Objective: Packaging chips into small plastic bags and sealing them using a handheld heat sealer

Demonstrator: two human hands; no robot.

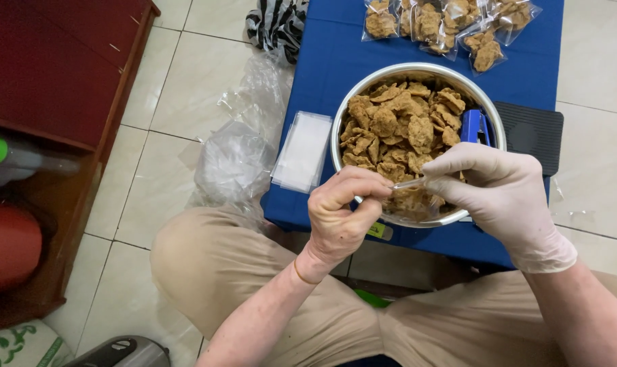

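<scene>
A metal bowl [341, 119] full of brown fried snack pieces [400, 122] stands on a low blue table [329, 61]. Over its near rim, both hands pinch the top edge of a small clear plastic bag [411, 200] holding several brown pieces. My left hand [340, 214] is bare and grips the bag's left corner. My right hand [502, 194] wears a white glove and holds the right side of the bag's mouth. A blue stapler [476, 126] leans inside the bowl's right edge.
A stack of empty clear bags [303, 151] lies left of the bowl. Filled snack bags [451, 24] lie at the table's far end. A black flat object [534, 132] sits at the right. Crumpled plastic [237, 153] lies on the tiled floor; a dark red shelf [57, 102] stands left.
</scene>
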